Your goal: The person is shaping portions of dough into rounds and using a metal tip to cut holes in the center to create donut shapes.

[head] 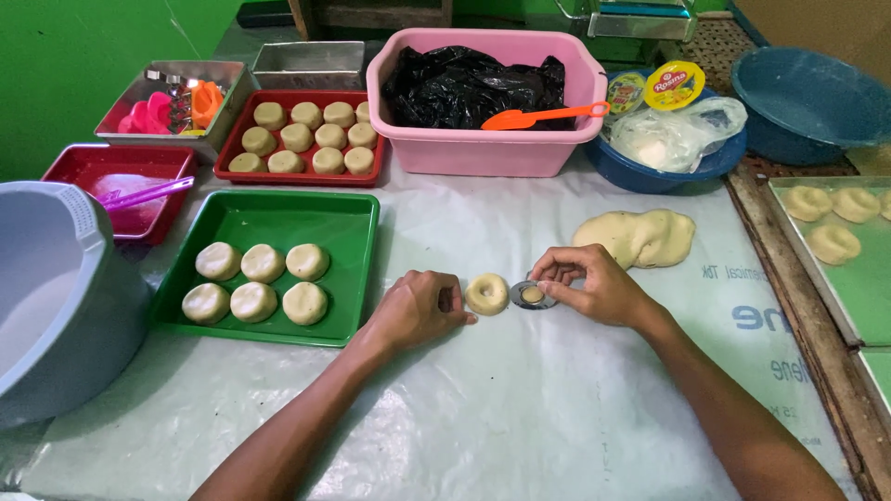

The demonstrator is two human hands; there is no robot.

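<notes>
The left hand (pixel 415 311) is curled loosely, fingertips steadying a ring of dough (pixel 486 293) on the plastic-covered worktop (pixel 520 408); it grasps nothing. Just beside the ring, the right hand (pixel 594 288) pinches a small round metal cutter (pixel 533 295) with a dough plug in its middle. The hole looks freshly punched; clearing that plug calls for a careful push

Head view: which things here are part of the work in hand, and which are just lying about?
In use: left hand, right hand, dough ring, metal cutter, dough lump, green tray of dough rounds.

Lying about: pink tub, orange spatula, blue bowl, grey bucket.
</notes>
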